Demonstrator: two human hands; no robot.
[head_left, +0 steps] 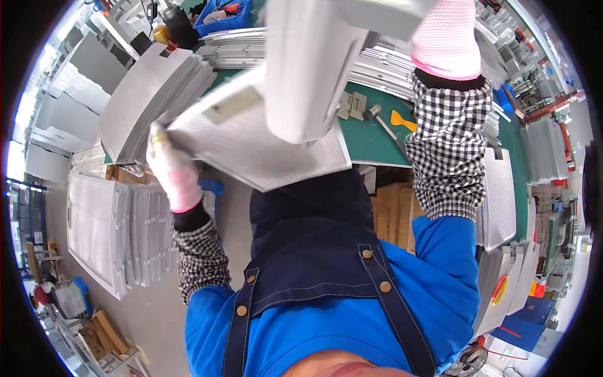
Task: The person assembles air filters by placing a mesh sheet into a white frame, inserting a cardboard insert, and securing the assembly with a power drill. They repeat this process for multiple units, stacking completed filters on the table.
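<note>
My left hand (173, 166), in a white and pink glove, grips the left corner of a flat silver mesh panel (251, 147) with a thin pale frame. The panel is tilted in front of my apron, and a rectangular patch shows near its upper edge. A thick white arm-like fixture (298, 75) hides part of it. My right hand (447, 41), in a pink knitted glove, is raised high at the upper right beside this fixture. Its fingers are cut off by the top edge, so their grip is hidden.
Stacked mesh panels (147, 94) stand at the left of the green table (370, 141), with more panels (94, 220) on the floor side below. A hammer (389, 129) and a yellow scraper (402, 120) lie on the table. Behind is a blue bin (223, 24).
</note>
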